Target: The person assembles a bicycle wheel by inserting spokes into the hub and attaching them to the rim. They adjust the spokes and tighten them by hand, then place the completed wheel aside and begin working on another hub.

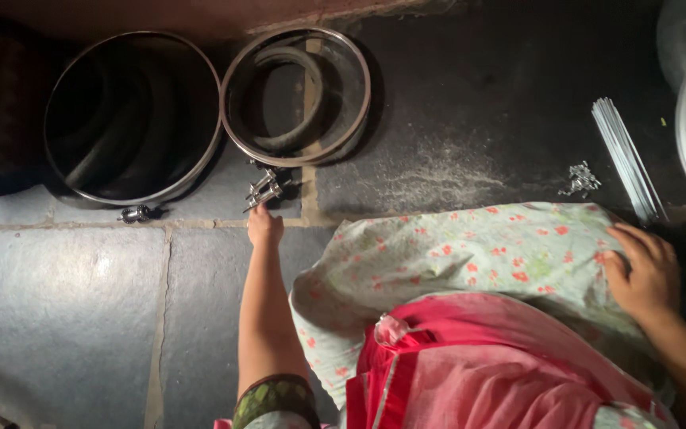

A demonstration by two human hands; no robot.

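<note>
two hands (265, 226), two metal rims (296, 95)

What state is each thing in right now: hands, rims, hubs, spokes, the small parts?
Left hand: stretched out, fingers on the hub.
Right hand: flat on the flowered cloth, holding nothing.
Hub: lying on the floor below the smaller rim.
Second hub: on the floor, untouched.
Large rim: lying flat, tubes inside it.
Smaller rim: lying flat, touching the large rim.
Spokes: bundled, lying loose.
Small metal parts: heaped beside the spokes.

free: stone floor (65, 302) left | blocked: rims (132, 119) ahead, spokes (627, 159) right
</note>
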